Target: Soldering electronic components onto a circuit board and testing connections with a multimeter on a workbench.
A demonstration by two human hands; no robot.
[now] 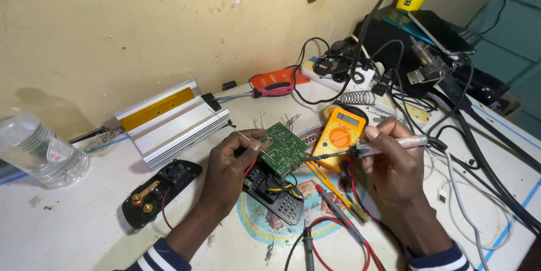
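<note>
Green circuit board (pixel 283 148) sits tilted near the middle of the white table (pixel 84 220), propped on edge over a black plastic housing (pixel 274 192) and steadied by the left hand (pixel 228 167), whose fingers pinch its left edge along with a thin strand of solder wire (pixel 251 139). Just right of the board, the right hand (pixel 391 161) is closed in a pen grip around a soldering iron (pixel 366 149); the iron's long axis runs almost level, right to left, with its tip meeting the board's right edge. So the board lies between both hands, the left touching it directly. Behind it rests a yellow multimeter (pixel 340 134), with its red and black probe leads (pixel 338 214) trailing nearer.
</note>
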